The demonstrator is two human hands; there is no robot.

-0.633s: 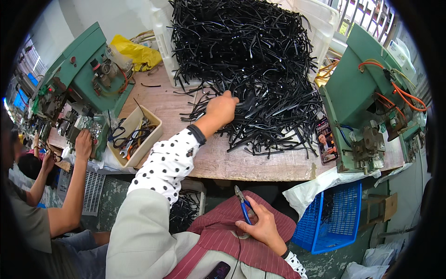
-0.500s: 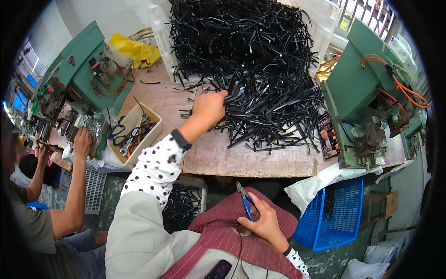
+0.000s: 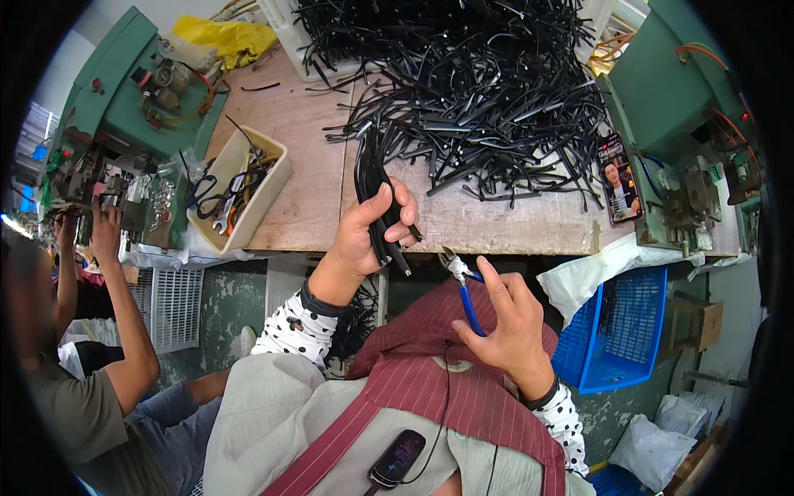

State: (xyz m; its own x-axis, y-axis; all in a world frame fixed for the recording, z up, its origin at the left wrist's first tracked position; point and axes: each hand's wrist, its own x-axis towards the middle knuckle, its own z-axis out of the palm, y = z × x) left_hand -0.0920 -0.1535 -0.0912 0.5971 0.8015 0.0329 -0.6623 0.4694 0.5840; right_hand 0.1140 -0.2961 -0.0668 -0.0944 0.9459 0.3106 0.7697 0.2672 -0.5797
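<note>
A bunch of slim black eyeglass temples (image 3: 369, 169) stands roughly upright in my left hand (image 3: 356, 236), fingers wrapped round its lower part. The hand is over the table's front edge, and some tips stick out below the fingers. My right hand (image 3: 517, 326) holds diagonal cutters (image 3: 470, 307) with blue handles over my lap. Their metal jaws point up toward the temples but stay apart from them. Beyond my left hand, a big loose heap of the same black temples (image 3: 488, 124) spreads over the wooden table (image 3: 314, 194).
A pale bin (image 3: 285, 29) stands behind the heap. Left of me are a tool tray (image 3: 269, 194) with scissors and a wrench, a green machine (image 3: 132, 91) and a co-worker's arm (image 3: 132, 331). Another green machine (image 3: 662, 91) stands right, above a blue basket (image 3: 612, 339).
My left hand has drawn back from the heap toward me, bringing a bunch of temples. My right hand has risen with the cutters toward the table edge. The whole view has shifted.
</note>
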